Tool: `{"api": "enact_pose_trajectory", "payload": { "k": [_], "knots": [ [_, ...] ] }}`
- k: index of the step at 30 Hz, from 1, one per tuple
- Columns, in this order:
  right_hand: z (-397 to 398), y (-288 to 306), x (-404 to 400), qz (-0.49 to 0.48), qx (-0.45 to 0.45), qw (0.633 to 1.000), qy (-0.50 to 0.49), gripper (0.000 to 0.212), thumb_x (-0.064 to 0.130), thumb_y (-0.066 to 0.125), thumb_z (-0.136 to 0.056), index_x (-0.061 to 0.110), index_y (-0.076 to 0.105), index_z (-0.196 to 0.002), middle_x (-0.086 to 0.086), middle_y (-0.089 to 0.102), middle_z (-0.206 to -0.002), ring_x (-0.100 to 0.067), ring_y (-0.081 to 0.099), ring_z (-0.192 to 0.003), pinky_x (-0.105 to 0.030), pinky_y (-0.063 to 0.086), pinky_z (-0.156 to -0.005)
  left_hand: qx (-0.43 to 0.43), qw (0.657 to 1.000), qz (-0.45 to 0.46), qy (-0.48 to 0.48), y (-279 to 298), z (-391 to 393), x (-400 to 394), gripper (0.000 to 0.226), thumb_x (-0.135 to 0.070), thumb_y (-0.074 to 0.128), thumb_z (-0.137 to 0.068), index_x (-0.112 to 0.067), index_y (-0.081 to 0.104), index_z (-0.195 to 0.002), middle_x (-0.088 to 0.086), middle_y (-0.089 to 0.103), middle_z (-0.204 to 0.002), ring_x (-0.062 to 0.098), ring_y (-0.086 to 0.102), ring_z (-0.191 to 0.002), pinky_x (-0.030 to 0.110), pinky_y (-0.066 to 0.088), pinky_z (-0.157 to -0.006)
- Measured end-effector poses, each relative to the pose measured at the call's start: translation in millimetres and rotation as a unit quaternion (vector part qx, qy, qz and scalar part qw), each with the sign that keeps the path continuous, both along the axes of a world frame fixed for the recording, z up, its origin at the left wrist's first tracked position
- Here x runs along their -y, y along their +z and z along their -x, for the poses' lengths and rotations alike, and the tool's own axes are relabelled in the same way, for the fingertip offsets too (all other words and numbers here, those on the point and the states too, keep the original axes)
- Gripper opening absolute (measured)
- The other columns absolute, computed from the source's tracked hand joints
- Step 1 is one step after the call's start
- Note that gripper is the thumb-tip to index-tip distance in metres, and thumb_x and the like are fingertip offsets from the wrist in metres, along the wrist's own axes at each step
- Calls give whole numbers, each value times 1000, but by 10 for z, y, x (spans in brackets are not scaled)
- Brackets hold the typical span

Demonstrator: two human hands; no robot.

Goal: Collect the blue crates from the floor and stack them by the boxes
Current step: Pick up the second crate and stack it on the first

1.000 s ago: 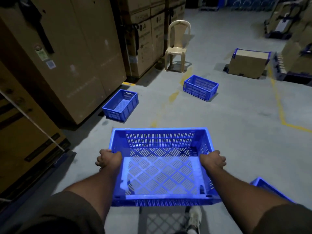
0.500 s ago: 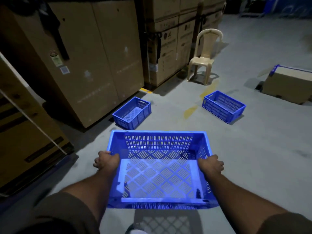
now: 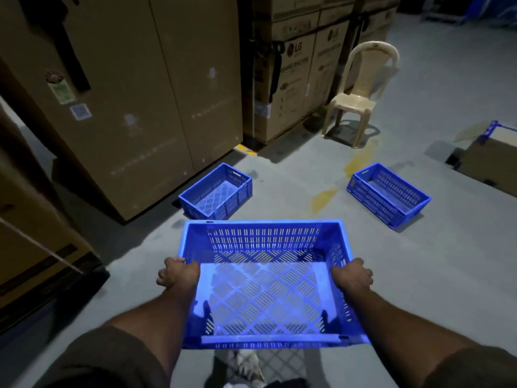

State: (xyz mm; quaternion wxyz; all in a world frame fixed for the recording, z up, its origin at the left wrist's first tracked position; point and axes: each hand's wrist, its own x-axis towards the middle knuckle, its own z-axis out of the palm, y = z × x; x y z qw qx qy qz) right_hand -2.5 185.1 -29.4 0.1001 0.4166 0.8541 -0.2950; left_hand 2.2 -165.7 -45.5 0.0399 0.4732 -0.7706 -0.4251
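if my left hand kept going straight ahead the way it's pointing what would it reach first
Probably the blue crate on the floor beside the tall cardboard box; your left hand points that way, though depth is unclear.

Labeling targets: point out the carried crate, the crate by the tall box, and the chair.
carried crate [image 3: 265, 296], head view, mesh floor.
crate by the tall box [image 3: 216, 193], head view, inside bottom.
chair [image 3: 353, 101], head view, seat.
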Motion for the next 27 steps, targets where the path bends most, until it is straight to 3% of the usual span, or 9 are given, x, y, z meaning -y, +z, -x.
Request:
{"api": "enact_pose_trajectory", "payload": {
  "k": [9,11,14,20,23,25,27],
  "knots": [
    [1465,-35,172,9,16,999,32,59,23,64,-80,2,41,-129,-32,42,-130,-46,45,-119,-44,42,-100,9,1000,10,-4,86,1324,171,24,-22,66,-77,-20,52,-97,19,49,-116,38,41,-116,40,39,-92],
    [1814,-108,211,4,23,999,47,59,23,64,-79,1,41,-128,-32,42,-129,-47,46,-119,-45,42,-100,12,1000,5,1,60,1569,185,26,-21,67,-78,-18,53,-100,19,48,-117,39,40,-117,38,41,-79],
    [2371,-209,294,11,25,997,76,59,24,66,-79,1,41,-128,-32,43,-129,-47,46,-119,-45,42,-99,27,999,9,27,14,1888,195,28,-22,68,-79,-17,54,-103,19,47,-118,40,40,-119,32,31,-57],
    [3644,-452,394,37,37,987,149,61,25,68,-80,-1,42,-129,-31,44,-129,-46,46,-120,-44,43,-98,64,990,-1,126,-169,2727,280,25,-11,65,-79,-18,57,-101,20,50,-122,39,40,-121,35,39,-69],
    [4242,-514,449,33,52,981,183,60,22,66,-79,0,41,-129,-30,44,-129,-46,47,-119,-43,44,-97,72,989,-1,130,-179,3078,239,32,-19,70,-79,-15,56,-107,23,49,-121,41,40,-120,32,31,-56],
    [4567,-538,501,32,61,976,206,60,20,66,-78,1,41,-129,-30,44,-129,-46,47,-119,-43,44,-96,75,988,-1,136,-190,3262,238,35,-22,72,-79,-14,56,-109,23,50,-122,42,40,-120,30,32,-55],
    [4887,-555,576,31,62,972,226,61,22,68,-77,2,41,-128,-29,44,-128,-46,47,-118,-44,44,-96,76,986,5,149,-257,3431,303,33,-25,73,-77,-17,57,-105,21,54,-121,41,44,-118,32,42,-64]
  ]
}}
